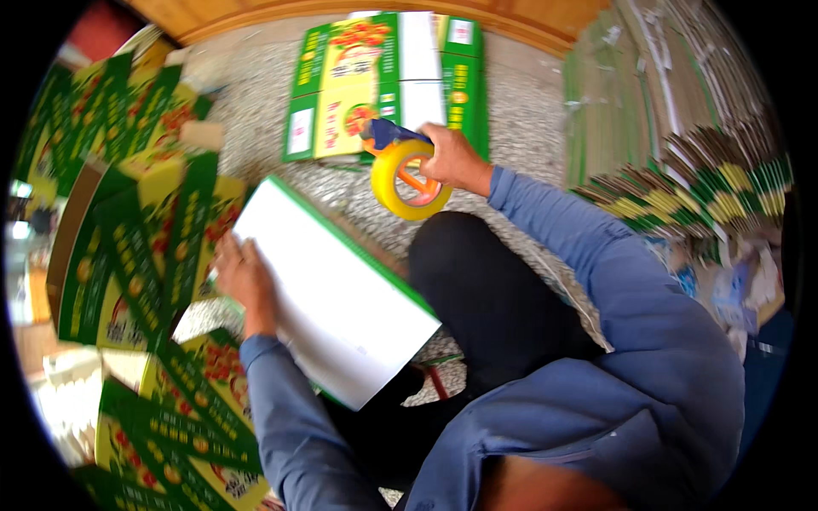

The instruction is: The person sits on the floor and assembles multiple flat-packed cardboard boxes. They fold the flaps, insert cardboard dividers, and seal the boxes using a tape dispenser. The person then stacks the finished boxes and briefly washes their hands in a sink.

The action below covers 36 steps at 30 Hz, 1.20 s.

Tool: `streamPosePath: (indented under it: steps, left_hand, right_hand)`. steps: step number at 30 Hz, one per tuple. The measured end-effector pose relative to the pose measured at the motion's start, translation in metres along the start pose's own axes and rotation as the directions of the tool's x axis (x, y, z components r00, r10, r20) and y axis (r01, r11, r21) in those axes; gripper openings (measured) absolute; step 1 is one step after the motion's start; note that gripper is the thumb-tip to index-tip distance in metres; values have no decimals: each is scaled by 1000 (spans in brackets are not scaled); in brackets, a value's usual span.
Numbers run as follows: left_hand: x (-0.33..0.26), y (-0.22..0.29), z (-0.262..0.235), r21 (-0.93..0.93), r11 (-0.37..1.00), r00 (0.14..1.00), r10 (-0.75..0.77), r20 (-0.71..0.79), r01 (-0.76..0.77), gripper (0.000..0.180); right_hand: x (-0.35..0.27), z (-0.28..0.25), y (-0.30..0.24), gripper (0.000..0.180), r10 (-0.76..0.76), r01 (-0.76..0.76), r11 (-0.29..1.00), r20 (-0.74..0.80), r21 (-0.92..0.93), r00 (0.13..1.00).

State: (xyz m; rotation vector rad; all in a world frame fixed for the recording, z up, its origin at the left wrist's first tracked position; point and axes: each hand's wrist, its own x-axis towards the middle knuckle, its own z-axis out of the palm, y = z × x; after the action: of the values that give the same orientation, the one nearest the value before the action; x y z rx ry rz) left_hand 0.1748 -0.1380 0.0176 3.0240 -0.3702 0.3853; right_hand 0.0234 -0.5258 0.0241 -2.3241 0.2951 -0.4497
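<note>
My right hand (456, 159) is wrapped round a tape dispenser (394, 134) with a blue head and an orange hub. A wide roll of yellow tape (385, 189) sits on it, held up off the floor. In front of my body, a cardboard box (336, 294) lies tilted, its white face up and a green edge along its right side. My left hand (244, 277) grips the box's left side, with the thumb side near the white face. Part of that hand's fingers is hard to make out against the printed boxes behind.
Green and yellow folded boxes (158, 230) are heaped at the left. A flat stack of printed cartons (349, 85) lies on the speckled floor (247, 102) ahead. Tall bundles of flattened cardboard (673, 111) stand at the right. My bent knee (456, 255) is beside the box.
</note>
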Motion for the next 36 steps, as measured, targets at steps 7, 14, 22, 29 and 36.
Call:
streamPosePath:
  steps: [7,14,22,29,36]
  left_hand:
    - [0,-25,18,-311,947,989,41,-143,-84,56]
    - [1,-68,12,-922,388,992,-115,-47,1,43]
    - [-67,-34,-117,-617,-325,650,-6,760,717,51]
    - [-75,-27,-109,-646,-565,799,39,601,513,41]
    - [-74,-23,-95,-637,-619,813,4,583,460,24]
  right_hand:
    - [31,93,-192,50,-796,795,606,-23,-42,605]
    - [20,84,-236,61,-705,701,672,495,238,508]
    - [23,82,-224,65,-686,696,684,518,218,511]
    - [25,85,-229,70,-669,677,700,540,228,510]
    - [29,81,-227,73,-639,633,733,571,250,515]
